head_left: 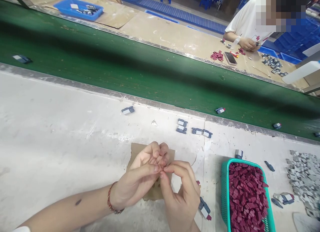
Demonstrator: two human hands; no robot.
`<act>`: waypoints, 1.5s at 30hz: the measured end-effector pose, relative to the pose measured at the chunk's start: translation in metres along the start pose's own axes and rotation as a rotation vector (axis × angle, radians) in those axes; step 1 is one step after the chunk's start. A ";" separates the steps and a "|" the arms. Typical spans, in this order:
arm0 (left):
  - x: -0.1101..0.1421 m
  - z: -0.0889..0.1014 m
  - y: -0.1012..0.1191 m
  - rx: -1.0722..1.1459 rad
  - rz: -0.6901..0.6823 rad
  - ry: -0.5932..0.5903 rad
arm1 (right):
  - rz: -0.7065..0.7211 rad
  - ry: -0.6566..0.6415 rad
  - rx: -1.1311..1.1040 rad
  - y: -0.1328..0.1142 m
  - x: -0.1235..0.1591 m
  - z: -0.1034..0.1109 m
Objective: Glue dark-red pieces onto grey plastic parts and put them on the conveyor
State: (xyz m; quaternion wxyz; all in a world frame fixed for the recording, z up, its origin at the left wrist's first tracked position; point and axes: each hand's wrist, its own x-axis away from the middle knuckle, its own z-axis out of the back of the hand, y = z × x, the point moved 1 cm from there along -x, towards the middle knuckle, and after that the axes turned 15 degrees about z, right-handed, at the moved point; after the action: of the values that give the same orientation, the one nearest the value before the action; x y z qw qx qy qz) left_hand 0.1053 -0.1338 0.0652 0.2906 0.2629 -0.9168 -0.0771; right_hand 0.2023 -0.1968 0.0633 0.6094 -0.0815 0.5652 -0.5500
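My left hand (140, 180) is turned palm up, with its fingers curled and the thumb tip against the fingertips of my right hand (182, 188). My right thumb and forefinger pinch at that same spot. Whatever sits between the fingertips is too small or too hidden to name. Below both hands lies a piece of brown cardboard (136, 150) on the white table. Beside my right hand is a dark blue and grey plastic part (204, 207) with a dark red tip.
A green basket (225, 192) of dark red pieces stands at right, near a grey pile of pieces (303, 177). Several blue-grey parts (181, 126) lie toward the green conveyor belt (140, 72). Across it, a person (247, 43) handles parts; a blue tray (80, 13) sits far left.
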 end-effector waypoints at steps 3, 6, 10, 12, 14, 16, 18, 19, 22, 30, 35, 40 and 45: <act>-0.001 0.000 -0.001 -0.016 -0.007 -0.018 | -0.036 -0.017 -0.016 0.000 0.000 0.000; -0.001 0.000 -0.002 -0.020 -0.017 -0.039 | -0.059 -0.032 -0.026 0.000 0.000 0.000; -0.002 -0.001 -0.003 -0.024 -0.024 -0.027 | -0.066 -0.032 -0.028 0.001 0.002 -0.002; -0.002 -0.001 -0.004 -0.026 -0.027 -0.006 | -0.066 -0.031 -0.019 0.001 0.004 -0.004; -0.002 -0.001 -0.004 -0.013 -0.025 0.009 | -0.053 -0.012 -0.017 0.002 0.006 -0.006; -0.002 -0.002 -0.004 0.015 -0.012 0.020 | -0.031 0.020 -0.029 0.002 0.008 -0.009; -0.001 -0.003 -0.005 0.042 0.003 0.031 | -0.023 0.033 -0.044 0.002 0.009 -0.010; 0.000 -0.003 -0.005 0.050 0.011 0.034 | -0.023 0.027 -0.049 0.002 0.009 -0.010; 0.001 -0.005 -0.005 0.061 0.026 0.037 | -0.005 0.018 -0.056 0.003 0.009 -0.011; 0.003 -0.006 -0.001 0.117 0.084 0.063 | 0.075 -0.002 -0.034 0.001 0.010 -0.013; 0.003 -0.006 -0.001 0.160 0.113 0.055 | 0.006 0.088 -0.139 0.003 0.011 -0.011; 0.002 -0.004 -0.003 0.125 0.077 0.028 | -0.010 0.129 -0.169 0.002 0.009 -0.010; 0.001 -0.002 -0.004 0.082 0.031 0.014 | -0.039 0.128 -0.169 -0.001 0.010 -0.010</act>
State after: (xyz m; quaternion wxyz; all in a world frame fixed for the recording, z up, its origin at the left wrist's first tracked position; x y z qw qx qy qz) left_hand 0.1075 -0.1374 0.0662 0.2872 0.2607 -0.9211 -0.0332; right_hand 0.1914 -0.1996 0.0539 0.5521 -0.1086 0.6457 -0.5161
